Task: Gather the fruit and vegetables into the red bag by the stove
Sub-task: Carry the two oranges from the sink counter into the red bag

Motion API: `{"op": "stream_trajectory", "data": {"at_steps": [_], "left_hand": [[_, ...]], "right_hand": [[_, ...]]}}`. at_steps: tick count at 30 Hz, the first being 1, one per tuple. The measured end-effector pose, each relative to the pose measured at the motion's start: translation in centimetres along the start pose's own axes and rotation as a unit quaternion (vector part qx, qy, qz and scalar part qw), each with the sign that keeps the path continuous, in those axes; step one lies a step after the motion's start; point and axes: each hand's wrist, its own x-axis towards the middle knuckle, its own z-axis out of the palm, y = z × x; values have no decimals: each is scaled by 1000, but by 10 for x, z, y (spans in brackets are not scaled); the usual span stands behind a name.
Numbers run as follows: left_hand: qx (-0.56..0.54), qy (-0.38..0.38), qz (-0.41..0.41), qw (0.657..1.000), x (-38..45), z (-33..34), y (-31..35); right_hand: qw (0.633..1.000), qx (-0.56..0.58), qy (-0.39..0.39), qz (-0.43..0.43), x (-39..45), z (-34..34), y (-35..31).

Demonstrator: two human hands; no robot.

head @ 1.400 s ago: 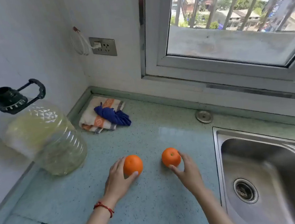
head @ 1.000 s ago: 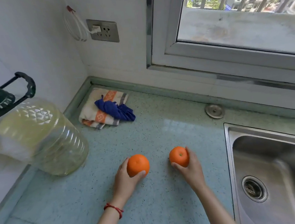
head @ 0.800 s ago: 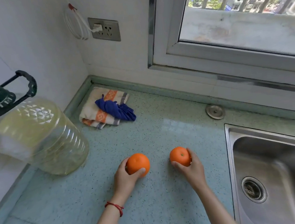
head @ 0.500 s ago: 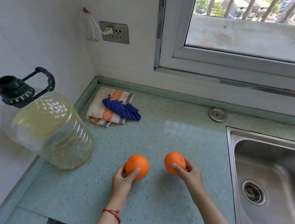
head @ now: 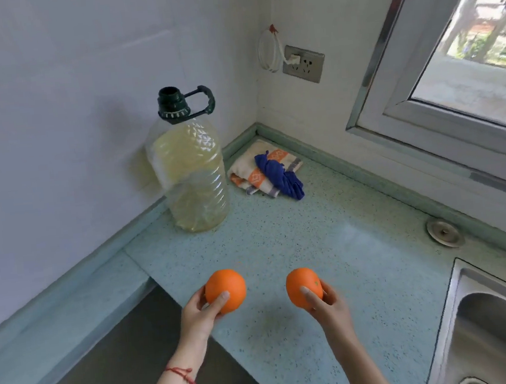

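Observation:
I hold two oranges above the pale green countertop [head: 360, 274]. My left hand [head: 198, 314] grips the left orange [head: 226, 289] from below and behind, thumb across its front. A second orange [head: 302, 287] sits in my right hand [head: 327, 304], fingers wrapped round its right side. Both fruits are lifted off the counter, with faint shadows beneath them. The red bag and the stove are outside the view.
A large clear oil jug [head: 193, 172] with a dark green cap stands by the left wall. Folded cloths [head: 267, 172] lie in the corner. A steel sink [head: 496, 332] is at the right. A lower dark surface [head: 114, 366] drops off at the counter's left edge.
Both hands closed on the oranges and lifted them off the counter. The view has swung left, bringing the jug toward the middle and the counter's left edge into sight.

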Motion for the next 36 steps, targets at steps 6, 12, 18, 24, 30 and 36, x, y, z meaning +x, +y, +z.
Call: {"op": "stream_trajectory", "data": {"at_steps": [6, 12, 18, 24, 30, 36], "left_hand": [[-72, 89, 21, 993, -55, -35, -28], [-113, 190, 31, 975, -105, -74, -52], [-142, 266, 63, 951, -163, -123, -63], [-190, 352, 87, 912, -229, -173, -82], [-237, 435, 100, 863, -307, -229, -114], [-285, 524, 108, 795, -395, -284, -155]], "right_hand": [[995, -39, -90, -2, -19, 7, 9], [979, -91, -184, -6, -46, 35, 15], [946, -136, -293, -19, -84, 81, 23], [903, -194, -382, -25, -134, 133, 47], [850, -247, -464, -34, -202, 184, 86], [794, -288, -535, -35, -296, 227, 136]]}}
